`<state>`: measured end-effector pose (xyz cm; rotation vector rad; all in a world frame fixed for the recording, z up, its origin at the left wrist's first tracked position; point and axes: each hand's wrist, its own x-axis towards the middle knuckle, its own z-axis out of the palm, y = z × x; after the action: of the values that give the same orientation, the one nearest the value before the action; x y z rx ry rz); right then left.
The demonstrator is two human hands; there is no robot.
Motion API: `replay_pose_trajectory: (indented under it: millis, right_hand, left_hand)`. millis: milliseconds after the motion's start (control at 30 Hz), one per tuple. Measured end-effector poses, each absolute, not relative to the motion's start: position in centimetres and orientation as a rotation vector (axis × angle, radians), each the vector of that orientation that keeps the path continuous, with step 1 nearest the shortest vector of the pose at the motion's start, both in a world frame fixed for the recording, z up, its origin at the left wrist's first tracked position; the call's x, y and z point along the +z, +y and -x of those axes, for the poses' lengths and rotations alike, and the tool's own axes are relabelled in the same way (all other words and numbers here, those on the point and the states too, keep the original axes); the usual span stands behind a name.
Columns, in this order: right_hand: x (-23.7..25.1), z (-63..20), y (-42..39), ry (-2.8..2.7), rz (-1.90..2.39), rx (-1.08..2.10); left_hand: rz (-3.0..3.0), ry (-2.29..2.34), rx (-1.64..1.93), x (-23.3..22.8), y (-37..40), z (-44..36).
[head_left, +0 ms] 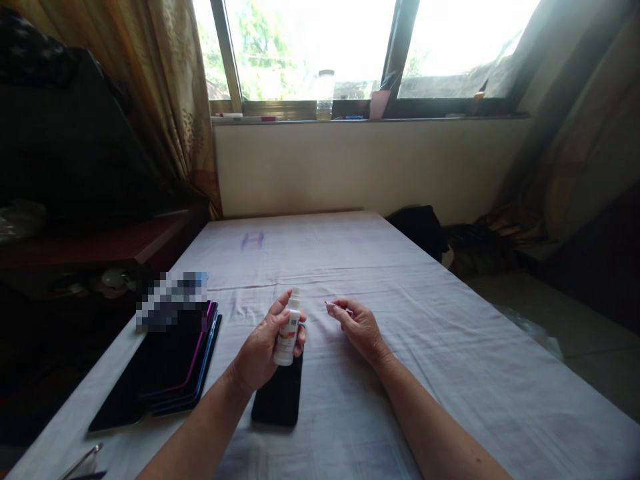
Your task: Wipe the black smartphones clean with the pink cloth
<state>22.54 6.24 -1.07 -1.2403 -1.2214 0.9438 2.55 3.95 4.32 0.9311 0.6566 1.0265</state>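
Observation:
My left hand (263,350) holds a small white spray bottle (289,331) upright, its nozzle at the top. Under that hand a black phone (279,399) lies flat on the white sheet. My right hand (361,327) hovers just to the right of the bottle, its fingers pinched on a small pale piece, maybe a cloth or a cap (332,307); I cannot tell which.
The white-covered table (450,347) runs to the wall under a window. A stack of dark tablets or phones (170,363) lies at the left, with a blurred box (173,300) on top. A jar (325,93) stands on the sill. Dark furniture stands to the left.

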Motion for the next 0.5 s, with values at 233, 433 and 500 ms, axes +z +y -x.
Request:
replay_pose_trajectory:
  millis: [233, 433, 500]
  right_hand:
    - [-0.6, -22.5, 6.1, -1.213, 1.237, 0.950]
    - [0.0, -22.4, 6.1, -1.191, 1.242, 0.999]
    - [0.3, -22.2, 6.0, -1.198, 1.247, 1.035]
  left_hand:
    - [-1.082, 0.716, 1.013, 4.9, 3.9, -2.3]
    - [-1.517, 0.968, 1.002, 3.9, 4.6, -1.4]
    - [-1.637, 1.061, 1.024, 3.5, 5.0, -1.1]
